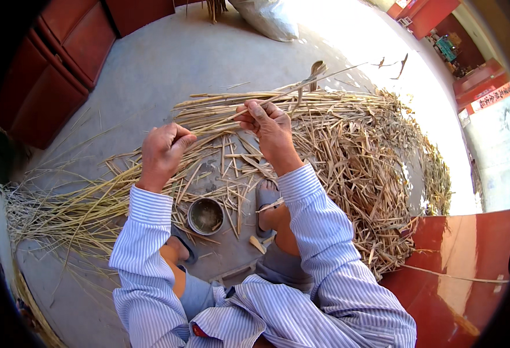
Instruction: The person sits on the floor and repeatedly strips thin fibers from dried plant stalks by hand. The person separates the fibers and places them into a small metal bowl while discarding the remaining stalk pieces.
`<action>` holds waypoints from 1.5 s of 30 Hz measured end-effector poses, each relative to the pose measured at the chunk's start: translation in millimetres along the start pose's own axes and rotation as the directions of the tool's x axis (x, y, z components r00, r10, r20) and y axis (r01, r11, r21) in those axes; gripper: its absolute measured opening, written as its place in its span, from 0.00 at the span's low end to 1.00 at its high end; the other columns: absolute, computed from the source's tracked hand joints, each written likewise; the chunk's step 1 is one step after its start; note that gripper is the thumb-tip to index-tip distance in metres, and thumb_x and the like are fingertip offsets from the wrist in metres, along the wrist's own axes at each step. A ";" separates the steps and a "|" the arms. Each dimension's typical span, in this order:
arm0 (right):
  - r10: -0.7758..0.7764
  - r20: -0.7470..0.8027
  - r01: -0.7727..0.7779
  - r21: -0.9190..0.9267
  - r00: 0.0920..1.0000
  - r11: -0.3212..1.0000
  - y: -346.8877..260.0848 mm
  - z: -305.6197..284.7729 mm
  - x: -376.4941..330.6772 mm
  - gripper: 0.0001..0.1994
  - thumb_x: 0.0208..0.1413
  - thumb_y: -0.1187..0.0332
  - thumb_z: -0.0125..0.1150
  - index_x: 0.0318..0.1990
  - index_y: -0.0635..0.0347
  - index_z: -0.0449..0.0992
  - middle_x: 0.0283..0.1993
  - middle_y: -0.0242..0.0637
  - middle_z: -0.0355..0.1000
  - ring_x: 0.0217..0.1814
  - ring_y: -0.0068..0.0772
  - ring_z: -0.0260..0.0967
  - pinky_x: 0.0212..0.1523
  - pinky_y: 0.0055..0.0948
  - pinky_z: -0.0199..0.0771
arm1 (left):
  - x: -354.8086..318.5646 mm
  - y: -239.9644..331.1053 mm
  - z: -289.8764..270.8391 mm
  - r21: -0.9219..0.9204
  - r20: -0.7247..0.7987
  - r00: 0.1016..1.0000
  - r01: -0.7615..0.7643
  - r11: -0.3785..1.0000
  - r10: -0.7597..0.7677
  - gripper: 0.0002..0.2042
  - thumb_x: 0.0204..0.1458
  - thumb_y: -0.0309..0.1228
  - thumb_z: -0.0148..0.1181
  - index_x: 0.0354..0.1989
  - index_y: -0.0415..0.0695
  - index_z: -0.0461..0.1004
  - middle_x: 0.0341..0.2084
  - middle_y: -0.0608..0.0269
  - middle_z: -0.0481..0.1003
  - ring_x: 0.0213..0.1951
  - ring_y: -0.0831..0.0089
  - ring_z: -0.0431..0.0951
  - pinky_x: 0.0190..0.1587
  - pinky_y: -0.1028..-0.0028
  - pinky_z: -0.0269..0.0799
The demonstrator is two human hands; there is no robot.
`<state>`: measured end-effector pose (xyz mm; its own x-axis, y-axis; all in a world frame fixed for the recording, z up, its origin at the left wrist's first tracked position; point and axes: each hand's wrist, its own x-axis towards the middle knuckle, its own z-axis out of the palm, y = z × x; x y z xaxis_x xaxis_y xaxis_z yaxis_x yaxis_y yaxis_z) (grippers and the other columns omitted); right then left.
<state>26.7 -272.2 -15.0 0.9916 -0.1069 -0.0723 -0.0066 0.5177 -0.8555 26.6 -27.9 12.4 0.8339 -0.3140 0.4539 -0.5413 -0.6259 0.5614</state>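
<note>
My right hand (269, 132) is raised over the heap, its thumb and fingers pinching a long, thin dry stalk (318, 80). From that pinch the stalk runs up to the right and ends in curled, dry leaf bits. My left hand (163, 153) is closed to the left of it, thumb pressed against the fingers. What lies inside the left fist, if anything, I cannot make out. Beneath both hands lies a bundle of pale yellow stalks (214, 110), their thin, bushy ends (63, 209) fanned out to the left.
A round bowl (204, 233) with murky liquid stands between my feet. Dry husks and leaf scraps (359, 180) heap up on the right. Red cabinets (69, 52) stand at far left, a whitish sack (266, 17) at the back. A red panel (429, 278) is at lower right.
</note>
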 end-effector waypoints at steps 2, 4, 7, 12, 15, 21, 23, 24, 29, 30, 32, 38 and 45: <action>-0.077 0.099 0.077 0.005 0.992 0.997 -4.3 2.2 -3.5 0.10 0.62 0.67 0.59 0.44 0.65 0.77 0.42 0.42 0.79 0.40 0.30 0.79 0.40 0.24 0.81 | 0.3 -8.0 -5.4 -0.226 0.101 0.986 0.154 0.962 -0.134 0.07 0.50 0.29 0.67 0.29 0.39 0.77 0.21 0.63 0.76 0.24 0.74 0.72 0.30 0.73 0.66; -0.109 0.197 0.123 -0.063 0.974 0.990 -12.6 2.7 -7.7 0.11 0.63 0.68 0.58 0.46 0.66 0.76 0.43 0.44 0.79 0.42 0.32 0.79 0.42 0.26 0.81 | -0.3 -17.6 -11.4 -0.402 0.224 0.954 0.274 0.874 -0.197 0.07 0.52 0.29 0.66 0.30 0.37 0.77 0.21 0.65 0.76 0.26 0.82 0.72 0.28 0.79 0.66; -0.152 0.287 0.183 -0.086 0.946 0.979 -17.9 -2.9 -11.2 0.11 0.62 0.71 0.57 0.49 0.68 0.75 0.43 0.47 0.78 0.45 0.35 0.79 0.44 0.28 0.82 | -3.0 -22.4 -20.4 -0.376 0.393 0.883 0.410 0.831 -0.258 0.08 0.52 0.29 0.66 0.29 0.37 0.77 0.21 0.66 0.76 0.26 0.81 0.72 0.29 0.78 0.67; -0.266 0.101 0.275 -0.088 0.959 0.958 -35.8 -31.9 -3.5 0.11 0.63 0.70 0.57 0.49 0.68 0.74 0.41 0.44 0.79 0.42 0.33 0.79 0.41 0.24 0.81 | -9.9 -29.0 -41.6 -0.271 0.408 0.865 0.421 0.866 -0.293 0.06 0.51 0.26 0.65 0.29 0.36 0.77 0.21 0.64 0.76 0.27 0.80 0.72 0.30 0.77 0.68; -0.321 -0.057 0.321 -0.005 0.945 0.947 -47.3 -69.3 7.2 0.11 0.63 0.67 0.57 0.48 0.63 0.74 0.40 0.40 0.79 0.40 0.30 0.79 0.39 0.22 0.80 | -17.4 -37.1 -53.2 -0.197 0.368 0.875 0.404 0.893 -0.314 0.05 0.50 0.26 0.65 0.29 0.36 0.77 0.22 0.64 0.76 0.27 0.80 0.72 0.31 0.76 0.68; -0.122 0.006 0.122 -0.029 0.993 0.992 -42.0 -65.8 4.6 0.10 0.60 0.67 0.61 0.46 0.60 0.75 0.39 0.38 0.79 0.41 0.28 0.78 0.39 0.20 0.79 | -22.3 -36.5 -50.6 -0.086 0.300 0.919 0.292 0.953 -0.255 0.06 0.49 0.26 0.65 0.28 0.36 0.76 0.20 0.62 0.75 0.25 0.78 0.71 0.29 0.75 0.67; 0.069 0.121 -0.046 -0.184 0.990 0.982 -34.8 -50.0 -2.5 0.10 0.58 0.68 0.64 0.45 0.60 0.76 0.39 0.37 0.78 0.42 0.28 0.78 0.39 0.20 0.79 | -21.4 -36.4 -50.1 -0.042 0.285 0.930 0.255 0.966 -0.233 0.06 0.49 0.26 0.65 0.28 0.37 0.76 0.20 0.62 0.75 0.24 0.77 0.71 0.28 0.74 0.66; 0.124 0.140 -0.092 -0.214 0.982 0.973 -29.6 -43.6 -4.0 0.10 0.55 0.70 0.66 0.43 0.60 0.75 0.37 0.37 0.78 0.41 0.29 0.79 0.38 0.20 0.79 | -21.5 -37.1 -50.3 -0.040 0.289 0.930 0.249 0.968 -0.228 0.06 0.48 0.26 0.65 0.28 0.37 0.76 0.19 0.61 0.75 0.23 0.76 0.71 0.28 0.74 0.66; 0.168 0.049 -0.150 -0.251 0.985 0.956 -28.3 -38.1 -1.4 0.09 0.53 0.73 0.66 0.40 0.60 0.74 0.35 0.37 0.78 0.37 0.28 0.79 0.36 0.20 0.80 | -22.1 -30.0 -49.8 -0.024 0.255 0.945 0.219 0.975 -0.206 0.08 0.46 0.29 0.67 0.28 0.38 0.76 0.19 0.57 0.74 0.22 0.70 0.72 0.27 0.69 0.65; 0.170 0.040 -0.155 -0.256 0.985 0.954 -27.9 -38.2 -0.5 0.09 0.52 0.74 0.66 0.39 0.60 0.74 0.34 0.37 0.77 0.36 0.28 0.78 0.36 0.20 0.80 | -22.2 -28.1 -49.3 -0.021 0.261 0.941 0.230 0.973 -0.217 0.08 0.46 0.29 0.68 0.28 0.38 0.76 0.19 0.57 0.74 0.22 0.70 0.72 0.26 0.69 0.65; 0.171 0.015 -0.160 -0.277 0.985 0.948 -25.6 -38.7 1.3 0.09 0.51 0.75 0.66 0.38 0.60 0.73 0.33 0.37 0.77 0.35 0.27 0.78 0.36 0.20 0.79 | -23.5 -23.9 -46.8 -0.025 0.266 0.939 0.231 0.973 -0.217 0.08 0.46 0.29 0.68 0.28 0.38 0.76 0.19 0.57 0.75 0.21 0.70 0.72 0.26 0.69 0.65; 0.097 -0.035 -0.103 -0.343 0.995 0.934 -20.9 -52.4 4.1 0.11 0.47 0.74 0.68 0.37 0.59 0.71 0.31 0.35 0.74 0.30 0.26 0.74 0.32 0.22 0.75 | -29.4 -20.6 -38.2 -0.102 0.320 0.921 0.266 0.959 -0.222 0.08 0.47 0.29 0.67 0.29 0.38 0.77 0.20 0.57 0.75 0.22 0.71 0.73 0.28 0.71 0.68; -0.305 0.017 0.123 -0.936 0.952 0.330 -7.3 -134.1 26.1 0.11 0.44 0.73 0.66 0.34 0.62 0.71 0.26 0.28 0.67 0.26 0.17 0.63 0.26 0.19 0.63 | -51.2 -45.8 -54.7 0.039 0.411 0.879 0.248 0.968 -0.241 0.10 0.48 0.36 0.63 0.28 0.41 0.77 0.23 0.56 0.76 0.27 0.62 0.77 0.31 0.65 0.69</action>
<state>35.3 -392.6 -79.4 0.9483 -0.2455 0.2011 -0.0013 -0.6367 -0.7711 2.7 55.9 1.4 0.9081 -0.4182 -0.0207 -0.3133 -0.7115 0.6289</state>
